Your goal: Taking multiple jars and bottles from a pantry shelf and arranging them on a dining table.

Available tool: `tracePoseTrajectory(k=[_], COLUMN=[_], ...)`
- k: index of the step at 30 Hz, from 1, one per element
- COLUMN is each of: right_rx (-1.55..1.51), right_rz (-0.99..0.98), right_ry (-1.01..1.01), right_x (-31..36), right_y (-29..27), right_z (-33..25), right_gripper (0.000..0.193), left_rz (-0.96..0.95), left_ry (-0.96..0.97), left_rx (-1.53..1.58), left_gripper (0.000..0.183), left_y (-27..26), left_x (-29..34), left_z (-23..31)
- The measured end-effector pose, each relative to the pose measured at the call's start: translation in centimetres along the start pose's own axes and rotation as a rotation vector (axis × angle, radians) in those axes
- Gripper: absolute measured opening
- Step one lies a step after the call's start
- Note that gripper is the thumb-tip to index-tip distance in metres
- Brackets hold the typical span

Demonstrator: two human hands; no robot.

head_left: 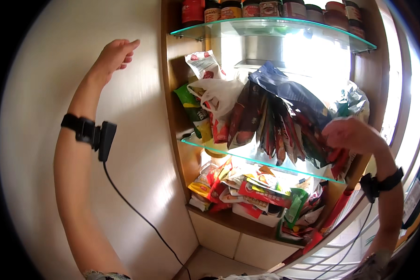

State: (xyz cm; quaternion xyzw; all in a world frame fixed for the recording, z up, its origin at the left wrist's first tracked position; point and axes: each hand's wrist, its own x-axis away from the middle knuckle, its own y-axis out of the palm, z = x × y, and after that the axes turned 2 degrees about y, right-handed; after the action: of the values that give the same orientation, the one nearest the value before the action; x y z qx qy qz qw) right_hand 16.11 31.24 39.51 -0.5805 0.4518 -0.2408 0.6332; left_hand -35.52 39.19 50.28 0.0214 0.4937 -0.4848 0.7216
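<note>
My left hand (116, 58) is raised in front of a pale smooth panel (135, 121), its fingers curled in and nothing visible in them. At the right end of the middle glass shelf (266, 162), my right hand (352, 135) reaches in against the bagged packets. Blur and the packets obscure its fingertips, so its grip is unclear. Nearest to it are a large dark blue bag (298, 93) and a row of dark red packets (284, 128) standing on edge. A crumpled silvery-green bag (352, 100) sits just above that hand.
Lidded jars (252, 9) line the upper glass shelf (275, 29). A white plastic bag (221, 93) and a green-yellow packet (193, 109) stand left on the middle shelf. Below, colourful packets (266, 191) are piled over a white bin (256, 215). A cable (142, 214) hangs from my left wrist strap.
</note>
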Motion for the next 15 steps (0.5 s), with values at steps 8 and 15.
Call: tracePoseTrajectory(k=[8, 15], right_rx=[0.324, 0.793], right_rz=[0.715, 1.158], right_ry=[0.088, -0.274], right_x=[-7.3, -16.3], right_y=[-5.6, -7.6], right_z=[-3.5, -2.7], right_gripper=[0.015, 0.022], left_rz=[0.053, 0.237], left_ry=[0.231, 0.355], left_rx=[0.021, -0.037], left_gripper=[0.041, 0.062], left_y=[3.7, 6.8], left_x=[-14.7, -21.6], left_z=[-1.9, -3.1])
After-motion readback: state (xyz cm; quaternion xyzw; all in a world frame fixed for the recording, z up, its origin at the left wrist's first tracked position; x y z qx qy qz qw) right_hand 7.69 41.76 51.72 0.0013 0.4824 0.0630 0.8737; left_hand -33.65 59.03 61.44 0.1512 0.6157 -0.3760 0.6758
